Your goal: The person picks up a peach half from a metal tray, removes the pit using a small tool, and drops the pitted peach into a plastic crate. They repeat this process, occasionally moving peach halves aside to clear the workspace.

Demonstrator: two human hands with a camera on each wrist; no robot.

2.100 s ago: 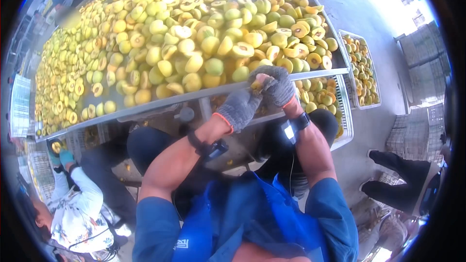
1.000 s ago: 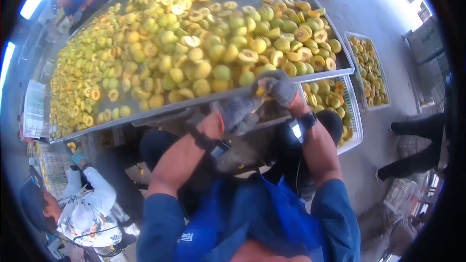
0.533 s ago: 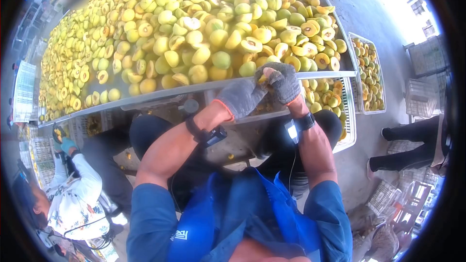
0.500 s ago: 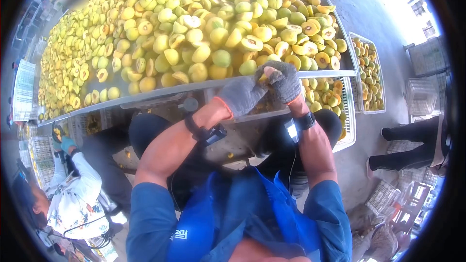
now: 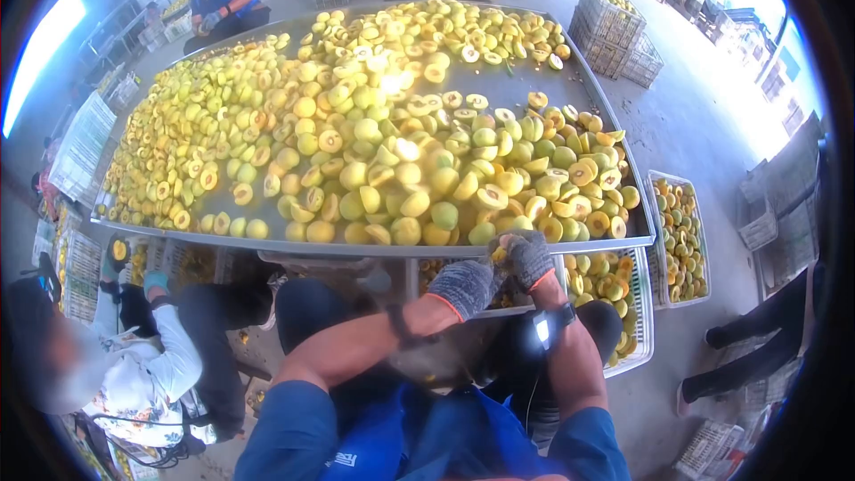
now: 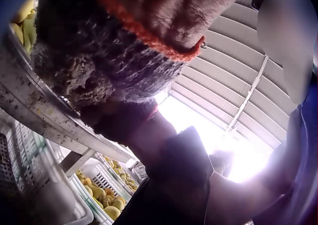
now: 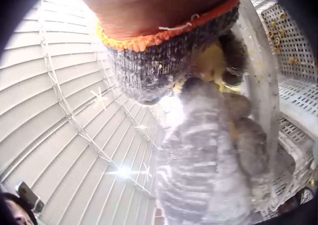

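In the head view, both hands, in grey knit gloves with orange cuffs, meet at the near edge of a metal table (image 5: 356,250). My right hand (image 5: 532,260) grips a yellow peach, its fingers curled round it. My left hand (image 5: 463,287) comes in from the left, fingers curled at the same fruit. In the right wrist view the yellow peach (image 7: 211,61) shows between the gloves, partly hidden by fingers; the left thumb reaches up to it. The left wrist view shows mostly the back of the left glove (image 6: 99,61). A heap of halved peaches (image 5: 414,203) lies just beyond the hands.
Under the table's near right corner stands a white crate (image 5: 639,321) of peach halves. Another filled crate (image 5: 681,240) sits on the floor to the right. A person in a floral top (image 5: 147,374) works at left; others sit across the table. Crates (image 5: 608,31) are stacked at far right.
The head view has tilted up, showing more of the table's far side. My left hand dropped away from the right about a second ago, then came back to the peach.
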